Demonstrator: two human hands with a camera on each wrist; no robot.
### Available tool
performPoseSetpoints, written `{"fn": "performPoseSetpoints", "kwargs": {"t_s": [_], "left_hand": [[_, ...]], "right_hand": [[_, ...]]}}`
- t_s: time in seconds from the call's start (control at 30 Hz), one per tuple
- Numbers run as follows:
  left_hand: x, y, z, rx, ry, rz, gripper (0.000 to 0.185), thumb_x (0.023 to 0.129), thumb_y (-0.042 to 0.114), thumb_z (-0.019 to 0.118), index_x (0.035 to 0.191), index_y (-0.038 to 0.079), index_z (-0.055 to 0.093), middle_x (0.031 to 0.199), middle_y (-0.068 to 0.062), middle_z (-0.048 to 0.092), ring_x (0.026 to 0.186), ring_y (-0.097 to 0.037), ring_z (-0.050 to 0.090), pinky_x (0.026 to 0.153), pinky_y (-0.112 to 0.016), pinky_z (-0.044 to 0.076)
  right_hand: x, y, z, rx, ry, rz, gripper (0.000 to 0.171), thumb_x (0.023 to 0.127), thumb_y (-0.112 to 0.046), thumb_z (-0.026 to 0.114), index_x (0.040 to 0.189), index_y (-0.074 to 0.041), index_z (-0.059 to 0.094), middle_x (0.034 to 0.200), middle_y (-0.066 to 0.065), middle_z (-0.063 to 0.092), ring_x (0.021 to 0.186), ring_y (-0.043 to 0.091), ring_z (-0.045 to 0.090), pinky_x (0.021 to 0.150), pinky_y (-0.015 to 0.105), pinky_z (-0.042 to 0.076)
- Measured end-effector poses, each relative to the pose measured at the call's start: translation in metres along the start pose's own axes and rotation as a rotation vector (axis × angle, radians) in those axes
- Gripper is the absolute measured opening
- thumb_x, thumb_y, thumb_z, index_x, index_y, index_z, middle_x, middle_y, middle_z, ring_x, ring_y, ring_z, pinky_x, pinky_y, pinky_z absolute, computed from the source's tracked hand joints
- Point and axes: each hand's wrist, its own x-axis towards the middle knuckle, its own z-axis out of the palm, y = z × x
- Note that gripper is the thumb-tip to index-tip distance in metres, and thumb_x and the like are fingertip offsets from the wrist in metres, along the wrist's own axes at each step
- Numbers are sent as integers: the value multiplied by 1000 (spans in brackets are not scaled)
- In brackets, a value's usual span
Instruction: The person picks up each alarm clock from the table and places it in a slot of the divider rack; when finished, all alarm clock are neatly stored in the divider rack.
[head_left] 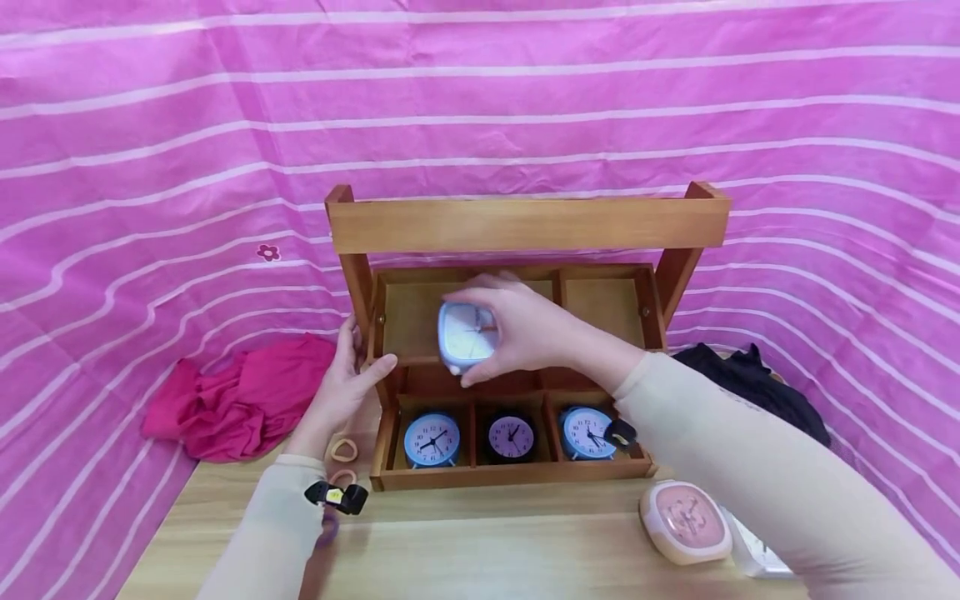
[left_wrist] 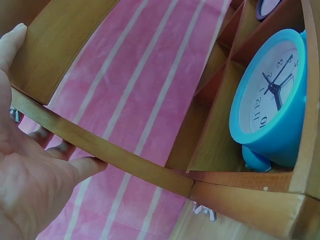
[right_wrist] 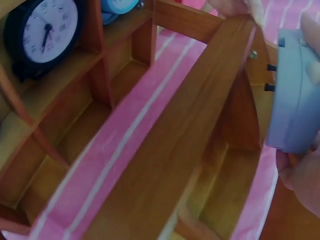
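While the wooden organizer (head_left: 525, 225) sits on the tabletop (head_left: 480, 542) w/ pink striped cloth (head_left: 150, 167) behind, right hand (head_left: 525, 333) grips a white square alarm clock (head_left: 467, 333), held above the upper-left compartment, not set down. Left hand (head_left: 345, 383) rests on organizer's left side, fingers relaxed, thumb on the front edge. Front row L to R: blue clock (head_left: 432, 439), black clock (head_left: 511, 437), blue clock (head_left: 587, 432). Pink clock (head_left: 685, 521) lies face-down on tabletop, right of organizer.
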Motion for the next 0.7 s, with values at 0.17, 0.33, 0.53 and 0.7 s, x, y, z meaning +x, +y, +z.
{"fn": "performPoseSetpoints", "kwargs": {"t_s": [0.17, 0.33, 0.53, 0.7], "left_hand": [[-2, -1, 0, 5, 4, -10, 88, 103, 12, 65, 167, 19, 6, 171, -14, 17, 157, -32, 19, 126, -55, 21], [-3, -3, -1, 11, 2, -16, 89, 103, 15, 66, 167, 20, 4, 172, -15, 15, 157, -32, 19, 126, -55, 21], [-3, -3, -1, 0, -3, -6, 89, 103, 12, 65, 167, 18, 3, 172, -15, 15, 157, -31, 19, 126, -55, 22], [-2, -1, -1, -9, -7, 0, 89, 103, 12, 65, 167, 19, 3, 172, -15, 14, 158, -32, 17, 125, -58, 23]], "right_hand": [[22, 1, 13, 15, 49, 10, 103, 66, -56, 97, 150, -11, 57, 144, 3, 61, 135, 23, 50, 119, 46, 33], [40, 3, 24, 9, 52, 33, 106, 65, -54, 97, 152, -13, 54, 149, 5, 56, 137, 24, 46, 121, 48, 29], [56, 2, 34, 12, 62, 64, 109, 64, -51, 99, 155, -16, 51, 153, 9, 50, 143, 29, 40, 127, 52, 15], [64, 1, 44, -27, 29, 80, 112, 65, -52, 99, 158, -19, 47, 159, 7, 45, 149, 30, 35, 128, 48, 13]]}}
